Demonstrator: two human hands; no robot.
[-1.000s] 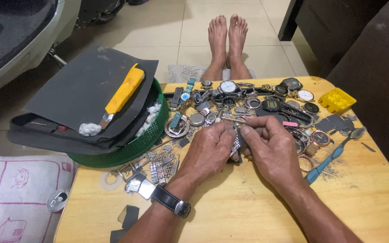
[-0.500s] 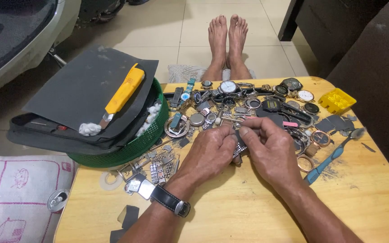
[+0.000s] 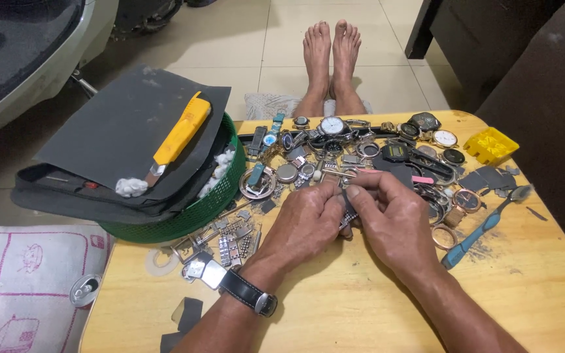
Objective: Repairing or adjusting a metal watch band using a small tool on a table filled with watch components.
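**Both hands pinch a metal watch band over the cluttered table**

The left hand and the right hand meet above the middle of the wooden table, fingers curled closed around a short metal watch band held between them; thumbs and forefingers press on its upper end, so the step in hand looks like fine work on a link or clasp, though the exact spot is hidden by the fingers; the left wrist carries a black-strapped wristwatch. Just beyond the hands lies a heap of watches and watch cases; a blue-handled brush rests to the right, a yellow plastic box farther back; to the left a green basket bears dark sandpaper sheets and a yellow utility knife. The next move seems to call for a steady pinch and small, careful finger pressure.
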